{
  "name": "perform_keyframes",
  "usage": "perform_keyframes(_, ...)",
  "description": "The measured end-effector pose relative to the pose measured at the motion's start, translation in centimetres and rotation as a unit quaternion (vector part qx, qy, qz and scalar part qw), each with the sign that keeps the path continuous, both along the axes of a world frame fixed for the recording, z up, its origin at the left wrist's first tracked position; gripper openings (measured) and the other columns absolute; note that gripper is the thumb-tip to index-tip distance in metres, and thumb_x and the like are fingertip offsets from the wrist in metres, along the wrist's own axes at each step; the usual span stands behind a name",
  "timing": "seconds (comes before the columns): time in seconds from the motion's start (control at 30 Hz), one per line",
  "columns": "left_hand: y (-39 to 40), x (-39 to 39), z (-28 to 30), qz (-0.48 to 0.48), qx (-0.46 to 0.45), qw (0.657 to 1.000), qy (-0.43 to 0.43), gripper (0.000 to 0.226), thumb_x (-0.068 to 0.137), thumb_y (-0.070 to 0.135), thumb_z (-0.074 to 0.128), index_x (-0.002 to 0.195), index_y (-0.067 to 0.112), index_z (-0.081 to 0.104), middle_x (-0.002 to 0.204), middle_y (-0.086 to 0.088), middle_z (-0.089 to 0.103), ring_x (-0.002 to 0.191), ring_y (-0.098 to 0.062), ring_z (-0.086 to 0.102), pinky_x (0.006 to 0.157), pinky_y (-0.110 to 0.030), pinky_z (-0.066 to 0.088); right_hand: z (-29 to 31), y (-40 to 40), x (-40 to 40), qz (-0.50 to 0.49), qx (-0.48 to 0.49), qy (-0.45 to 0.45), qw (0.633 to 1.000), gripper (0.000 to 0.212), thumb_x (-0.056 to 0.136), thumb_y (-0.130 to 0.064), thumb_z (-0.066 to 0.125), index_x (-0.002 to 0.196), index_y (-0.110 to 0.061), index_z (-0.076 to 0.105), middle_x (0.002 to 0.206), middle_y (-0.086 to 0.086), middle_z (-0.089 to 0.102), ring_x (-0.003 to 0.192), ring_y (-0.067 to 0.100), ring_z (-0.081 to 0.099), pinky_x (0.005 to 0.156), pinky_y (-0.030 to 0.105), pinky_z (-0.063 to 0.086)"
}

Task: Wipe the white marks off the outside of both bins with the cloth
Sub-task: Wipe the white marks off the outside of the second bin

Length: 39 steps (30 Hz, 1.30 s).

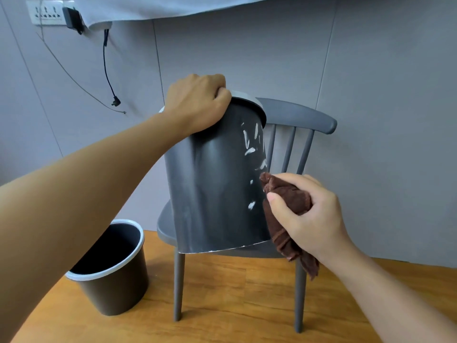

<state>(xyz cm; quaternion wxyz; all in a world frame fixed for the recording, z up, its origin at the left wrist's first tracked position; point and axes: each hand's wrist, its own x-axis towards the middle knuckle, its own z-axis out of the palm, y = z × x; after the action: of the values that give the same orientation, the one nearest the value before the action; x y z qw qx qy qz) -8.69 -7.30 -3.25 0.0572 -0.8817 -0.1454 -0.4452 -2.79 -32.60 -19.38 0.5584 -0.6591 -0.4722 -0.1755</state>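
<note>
Left hand (197,105) grips the rim of the tilted bin (217,179) on the chair (296,115), probably steadying it. Right hand (306,214) clutches the bunched cloth (284,201) just beside the white marks (249,149) on its right side. Second bin (111,268) sits upright on the floor, near left.

1. The wooden floor (222,293) carries everything; its planks are warm orange-brown.
2. A grey chair (296,115) stands on the floor against the grey wall, with two front legs in view.
3. A dark bin with a pale rim (111,288) stands upright on the floor, just left of the chair.
4. A second, tilted dark bin (215,184) is over the chair seat; contact cannot be told.
</note>
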Motion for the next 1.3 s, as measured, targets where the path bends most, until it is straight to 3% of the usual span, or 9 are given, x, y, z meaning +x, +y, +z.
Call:
perform_keyframes(0.17, 0.0, 0.8, -1.0, 0.048, 0.012, 0.998, -0.048, 0.053, 0.091, 0.070, 0.038, 0.078, 0.021, 0.054, 0.061, 0.001, 0.049, 0.069, -0.034, 0.049, 0.061, -0.035, 0.031, 0.8, 0.9, 0.0, 0.012, 0.033, 0.010, 0.999, 0.027, 0.088, -0.029, 0.075, 0.115, -0.028, 0.077, 0.105, -0.012, 0.073, 0.103, 0.010, 0.070, 0.082, 0.013, 0.054)
perform_keyframes(0.37, -0.1, 0.9, -0.8, 0.016, 0.006, 0.998, -0.056, 0.061, 0.091, 0.068, 0.042, 0.069, 0.011, 0.052, 0.056, -0.004, 0.047, 0.065, -0.033, 0.049, 0.057, -0.034, 0.028, 1.6, 1.0, 0.3, 0.012, 0.058, 0.011, 0.998, 0.025, 0.090, -0.033, 0.074, 0.114, -0.030, 0.076, 0.107, -0.012, 0.074, 0.104, 0.011, 0.071, 0.082, 0.016, 0.056)
perform_keyframes(0.6, -1.5, 1.2, -1.4, -0.055, -0.026, 0.995, -0.076, 0.059, 0.095, 0.058, 0.049, 0.059, 0.016, 0.028, 0.051, -0.001, 0.027, 0.051, -0.022, 0.029, 0.054, -0.035, 0.021, 2.2, 0.7, 1.3, -0.036, 0.096, 0.046, 0.994, 0.023, 0.089, -0.028, 0.075, 0.111, -0.025, 0.078, 0.102, -0.008, 0.077, 0.099, 0.016, 0.073, 0.085, 0.037, 0.061)
perform_keyframes(0.73, -1.5, 1.0, -1.5, -0.106, -0.039, 0.991, -0.068, 0.056, 0.095, 0.054, 0.050, 0.061, 0.013, 0.031, 0.053, -0.001, 0.028, 0.055, -0.023, 0.030, 0.055, -0.036, 0.025, 2.7, 0.4, 1.6, -0.063, 0.111, 0.041, 0.991, 0.025, 0.090, -0.030, 0.074, 0.114, -0.024, 0.077, 0.103, -0.004, 0.075, 0.098, 0.016, 0.072, 0.083, 0.041, 0.062)
perform_keyframes(0.93, -2.1, 0.6, -1.1, -0.133, -0.089, 0.985, -0.059, 0.054, 0.089, 0.050, 0.050, 0.059, 0.016, 0.023, 0.052, 0.000, 0.022, 0.054, -0.020, 0.024, 0.054, -0.035, 0.022, 5.0, 0.7, 1.0, -0.071, 0.093, -0.038, 0.992, 0.032, 0.088, -0.035, 0.075, 0.119, -0.027, 0.072, 0.111, -0.012, 0.072, 0.105, 0.010, 0.069, 0.087, 0.024, 0.059)
perform_keyframes(1.13, -2.0, 0.2, -1.7, -0.101, -0.075, 0.988, -0.093, 0.056, 0.092, 0.056, 0.038, 0.056, 0.015, 0.025, 0.048, -0.002, 0.023, 0.048, -0.020, 0.026, 0.051, -0.035, 0.026, 8.3, 3.8, 1.1, -0.114, 0.036, -0.146, 0.982, 0.038, 0.090, -0.037, 0.077, 0.127, -0.031, 0.072, 0.102, -0.005, 0.059, 0.093, 0.015, 0.062, 0.081, 0.035, 0.057)
perform_keyframes(1.2, -1.9, 0.1, -1.8, -0.092, -0.075, 0.988, -0.099, 0.056, 0.093, 0.055, 0.039, 0.055, 0.016, 0.025, 0.046, -0.001, 0.023, 0.045, -0.019, 0.026, 0.049, -0.034, 0.022, 8.1, 4.6, 0.8, -0.134, -0.014, -0.164, 0.977, 0.046, 0.093, -0.047, 0.070, 0.136, -0.030, 0.067, 0.108, -0.002, 0.052, 0.101, 0.022, 0.057, 0.084, 0.040, 0.057)
perform_keyframes(1.3, -1.9, 0.0, -1.8, -0.087, -0.073, 0.988, -0.102, 0.057, 0.094, 0.054, 0.042, 0.054, 0.017, 0.026, 0.044, 0.000, 0.025, 0.044, -0.017, 0.028, 0.050, -0.032, 0.019, 7.4, 4.3, 0.4, -0.123, -0.037, -0.172, 0.977, 0.058, 0.097, -0.061, 0.045, 0.145, -0.031, 0.058, 0.117, -0.002, 0.046, 0.108, 0.021, 0.051, 0.090, 0.037, 0.052)
